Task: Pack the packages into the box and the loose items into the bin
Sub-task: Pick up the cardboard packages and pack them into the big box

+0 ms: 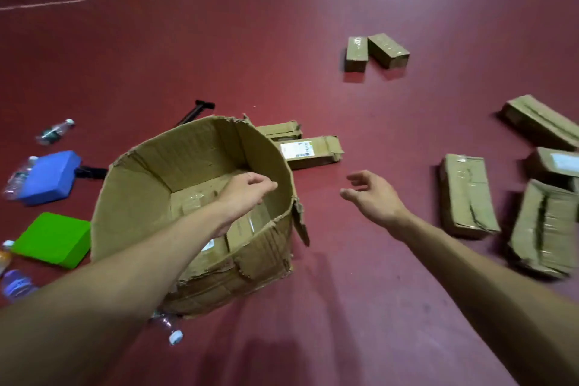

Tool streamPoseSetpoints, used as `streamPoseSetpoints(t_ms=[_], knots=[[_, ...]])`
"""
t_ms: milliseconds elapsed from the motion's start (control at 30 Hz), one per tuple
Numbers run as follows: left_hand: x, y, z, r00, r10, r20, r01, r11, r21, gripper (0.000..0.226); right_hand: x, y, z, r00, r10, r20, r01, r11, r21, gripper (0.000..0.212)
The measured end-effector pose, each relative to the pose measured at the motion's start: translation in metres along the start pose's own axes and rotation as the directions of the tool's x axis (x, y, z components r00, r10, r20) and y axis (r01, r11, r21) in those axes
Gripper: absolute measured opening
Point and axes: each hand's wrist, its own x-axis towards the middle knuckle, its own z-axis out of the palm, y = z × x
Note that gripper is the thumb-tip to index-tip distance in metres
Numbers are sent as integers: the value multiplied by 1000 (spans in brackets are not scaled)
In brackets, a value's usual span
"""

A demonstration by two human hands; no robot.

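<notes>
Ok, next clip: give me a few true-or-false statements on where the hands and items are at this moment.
1. The right hand holds a package. False: it is open and empty, over the floor.
2. The left hand is over the open box. True.
3. The green block lies in the box. False: it lies on the floor beside it.
4. Packages lie on the floor to the box's right, such as the labelled package. True.

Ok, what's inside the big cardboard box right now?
Inside the box, at least two taped packages lie on the bottom. The left forearm and the near wall hide the rest of its floor.
</notes>
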Motion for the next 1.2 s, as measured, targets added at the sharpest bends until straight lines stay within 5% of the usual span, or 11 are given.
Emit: streamPoseSetpoints(t_ms=[200,567,733,933,1200], knots=[[-72,163,75,981,-28,194,11,996,88,15,-64,-1,-167,972,236,13,-237,970,50,38],[-141,370,167,969,-73,235,68,997,29,12,-126,-10,-390,888,457,-54,-426,862,275,35],[-116,422,175,971,-87,222,99,994,-41,15,-107,-15,-435,877,477,-59,-449,857,254,49],[-44,455,204,963,-146,226,163,985,-56,16,-46,-33,-468,850,526,-9,-525,849,59,40],[106,447,286,927,-237,290,242,970,18,12,101,35,-459,799,601,-12,-599,798,63,41]])
